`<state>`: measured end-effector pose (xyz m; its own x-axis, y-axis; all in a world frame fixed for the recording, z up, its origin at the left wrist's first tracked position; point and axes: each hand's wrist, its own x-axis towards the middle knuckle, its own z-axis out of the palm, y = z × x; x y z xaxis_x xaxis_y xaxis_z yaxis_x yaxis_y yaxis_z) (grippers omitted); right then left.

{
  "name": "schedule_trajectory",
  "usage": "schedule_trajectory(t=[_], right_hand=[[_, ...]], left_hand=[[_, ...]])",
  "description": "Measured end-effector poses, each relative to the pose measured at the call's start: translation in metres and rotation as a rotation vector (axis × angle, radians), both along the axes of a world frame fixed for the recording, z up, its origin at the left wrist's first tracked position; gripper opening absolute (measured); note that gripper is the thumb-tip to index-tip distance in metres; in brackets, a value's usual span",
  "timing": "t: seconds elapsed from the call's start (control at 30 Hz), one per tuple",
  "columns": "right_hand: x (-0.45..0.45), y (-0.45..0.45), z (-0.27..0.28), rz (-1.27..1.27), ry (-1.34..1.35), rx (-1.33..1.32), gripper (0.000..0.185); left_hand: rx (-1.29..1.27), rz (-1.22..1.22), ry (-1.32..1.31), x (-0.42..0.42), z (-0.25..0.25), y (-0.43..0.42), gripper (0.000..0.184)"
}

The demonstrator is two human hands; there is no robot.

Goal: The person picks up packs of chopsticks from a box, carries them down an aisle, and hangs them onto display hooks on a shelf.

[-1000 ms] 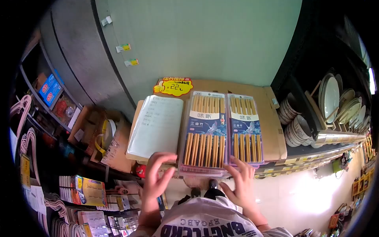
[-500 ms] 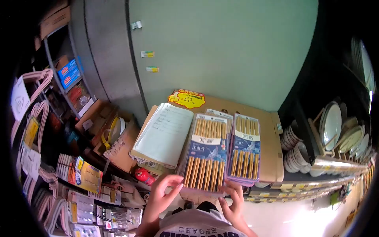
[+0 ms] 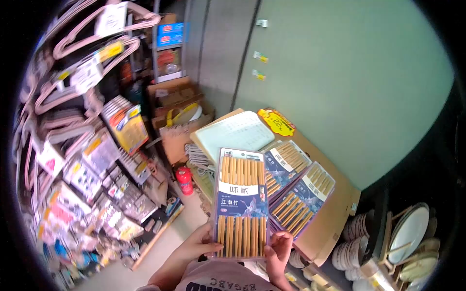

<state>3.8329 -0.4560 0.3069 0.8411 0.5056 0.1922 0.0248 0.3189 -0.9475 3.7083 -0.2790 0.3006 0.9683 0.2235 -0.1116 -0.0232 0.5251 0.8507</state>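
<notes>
Chopstick pack point(image 3: 241, 206) faces me, at six o'clock in view. My left hand point(image 3: 195, 248) grips its lower edge at seven o'clock, thumb on front; my right hand point(image 3: 278, 252) closes on edge at five o'clock. Second pack point(image 3: 284, 167) and third pack point(image 3: 310, 194) lie toward two o'clock. I think best: even, light pressure, corners level, label point(image 3: 241, 189) uncovered.

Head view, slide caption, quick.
Left hand and right hand hold a chopstick pack, with more packs and a notebook beyond.
</notes>
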Motion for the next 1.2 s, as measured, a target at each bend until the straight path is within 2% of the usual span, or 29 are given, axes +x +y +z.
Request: schedule_trajectory(t=[0.07,0.13,0.23,0.33,0.4,0.43,0.5,0.57,0.63,0.67,0.7,0.77,0.9,0.93,0.97,1.03,1.2], right_hand=[[0.003,-0.015,-0.013,0.226,0.001,0.046,0.047],[0.001,-0.025,-0.025,0.334,0.072,0.045,0.045],[-0.008,-0.032,-0.034,0.466,0.186,-0.093,0.043],[-0.02,-0.032,-0.042,0.675,0.29,-0.024,0.047],[-0.022,-0.035,-0.062,0.722,0.321,-0.29,0.046],[-0.025,-0.029,-0.052,0.766,0.315,-0.288,0.046],[-0.032,-0.02,-0.031,1.039,0.349,-0.424,0.051],[-0.043,-0.015,-0.024,1.073,0.333,-0.389,0.048],[-0.056,-0.01,-0.012,1.159,0.306,-0.368,0.049],[-0.06,-0.01,-0.019,1.218,0.342,-0.407,0.052],[-0.071,-0.008,-0.017,1.248,0.334,-0.405,0.052],[-0.105,-0.006,-0.017,1.346,0.402,-0.227,0.055],[-0.16,-0.014,-0.008,1.542,0.314,-0.192,0.06],[-0.175,-0.018,0.003,1.609,0.349,-0.192,0.061],[-0.202,-0.014,-0.009,1.68,0.437,-0.177,0.062],[-0.245,-0.016,-0.008,1.753,0.271,-0.166,0.063],[-0.361,-0.039,0.005,1.997,0.19,-0.184,0.066]], left_hand=[[0.023,0.105,-0.008,-0.015,-0.022,-0.031,0.057],[0.029,0.211,-0.027,-0.034,-0.019,-0.052,0.057],[0.08,0.336,0.003,-0.069,-0.014,-0.077,0.058],[0.078,0.491,0.018,-0.098,-0.014,-0.103,0.06],[0.055,0.56,0.022,-0.114,-0.007,-0.116,0.062],[0.044,0.594,0.024,-0.121,-0.003,-0.122,0.063],[0.043,0.619,-0.053,-0.135,0.0,-0.13,0.065],[0.069,0.621,-0.028,-0.152,0.009,-0.137,0.064],[0.321,0.696,0.066,-0.166,0.023,-0.147,0.064],[0.316,0.731,0.043,-0.175,0.026,-0.153,0.062],[0.324,0.76,0.047,-0.187,0.026,-0.159,0.062],[0.307,0.742,0.086,-0.223,0.02,-0.172,0.061],[0.252,0.893,0.056,-0.275,0.025,-0.213,0.06],[0.247,0.947,0.076,-0.288,0.027,-0.225,0.06],[0.224,0.991,0.093,-0.317,0.025,-0.231,0.06],[0.248,1.052,0.15,-0.356,0.018,-0.258,0.06],[0.332,1.253,0.184,-0.455,0.016,-0.331,0.064]])
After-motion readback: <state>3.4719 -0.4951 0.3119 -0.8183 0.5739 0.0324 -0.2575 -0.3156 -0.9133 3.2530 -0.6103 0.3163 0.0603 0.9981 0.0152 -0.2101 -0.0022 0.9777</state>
